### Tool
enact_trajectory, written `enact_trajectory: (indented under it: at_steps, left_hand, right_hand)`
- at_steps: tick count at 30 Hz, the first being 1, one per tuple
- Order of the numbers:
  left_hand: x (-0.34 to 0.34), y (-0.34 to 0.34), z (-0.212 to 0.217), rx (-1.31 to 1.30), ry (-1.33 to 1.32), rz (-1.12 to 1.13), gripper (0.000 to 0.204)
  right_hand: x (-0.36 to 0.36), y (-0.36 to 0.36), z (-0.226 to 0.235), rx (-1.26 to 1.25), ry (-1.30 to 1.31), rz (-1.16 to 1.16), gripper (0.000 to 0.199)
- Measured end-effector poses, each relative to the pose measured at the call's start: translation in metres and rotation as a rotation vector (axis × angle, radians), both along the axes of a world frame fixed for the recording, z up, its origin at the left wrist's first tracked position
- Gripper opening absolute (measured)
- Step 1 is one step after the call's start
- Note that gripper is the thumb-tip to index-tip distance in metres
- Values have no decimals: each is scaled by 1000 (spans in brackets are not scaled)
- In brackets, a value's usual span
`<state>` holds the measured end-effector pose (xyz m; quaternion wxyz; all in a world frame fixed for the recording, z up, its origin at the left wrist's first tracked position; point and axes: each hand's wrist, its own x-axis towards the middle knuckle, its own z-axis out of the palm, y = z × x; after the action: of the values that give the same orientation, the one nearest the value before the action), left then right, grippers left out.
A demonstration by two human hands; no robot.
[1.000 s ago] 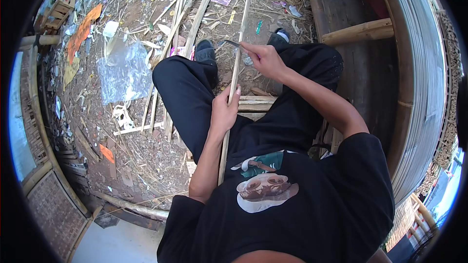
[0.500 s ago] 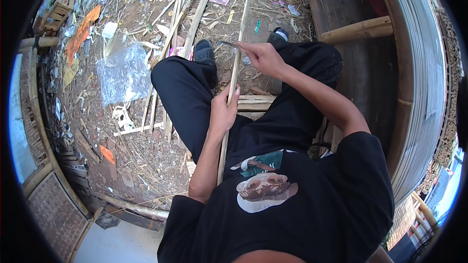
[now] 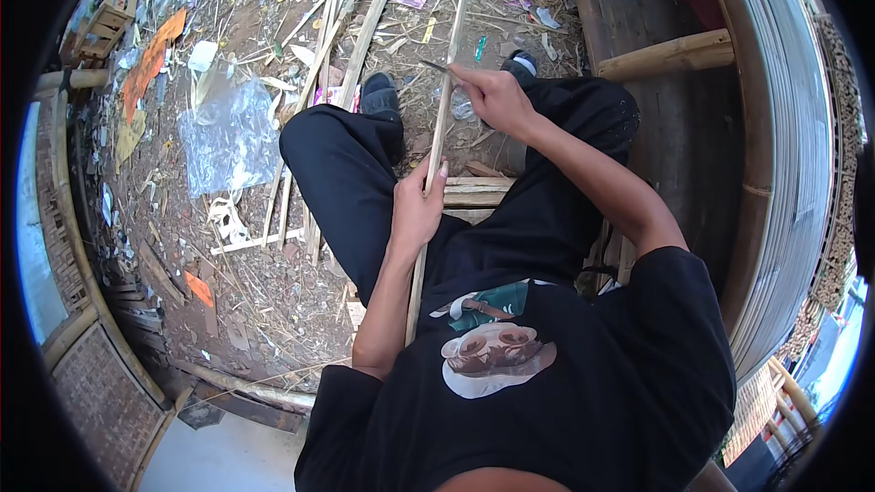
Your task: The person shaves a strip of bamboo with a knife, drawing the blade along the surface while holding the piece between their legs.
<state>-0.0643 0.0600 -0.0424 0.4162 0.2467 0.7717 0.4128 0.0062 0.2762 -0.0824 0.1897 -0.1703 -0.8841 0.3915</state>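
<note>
A long, narrow bamboo strip [image 3: 441, 123] runs from beside my torso out between my knees, its far end over the littered ground. My left hand [image 3: 418, 207] is wrapped round its lower part, with the thumb along the side. Farther up, my right hand [image 3: 497, 100] is closed on a knife [image 3: 434, 66], whose thin dark blade lies across the strip and points left. The knife's handle is hidden inside my fingers. Beneath the strip, a short split piece of bamboo [image 3: 478, 191] spans the gap between my legs.
Several loose bamboo strips [image 3: 372, 32] lie on the ground ahead and left. A clear plastic sheet [image 3: 232, 137] and orange scraps [image 3: 153, 64] are scattered farther left. At right stands a bamboo frame with a crossbar [image 3: 670, 55]; a woven panel [image 3: 109, 396] is at lower left.
My right hand and the knife have moved slightly farther up the strip, and the blade's angle has turned. My left hand keeps its hold in the same place.
</note>
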Motion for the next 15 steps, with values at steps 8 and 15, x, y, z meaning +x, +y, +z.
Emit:
enact_trajectory:
  at_steps: [8,15]
  left_hand:
    - [0,3,1,-5,1,20,27]
    - [0,3,-5,-11,21,-8,27]
  right_hand:
    - [8,-13,4,4,-25,78,41]
    - [5,-7,1,35,-96,-57,46]
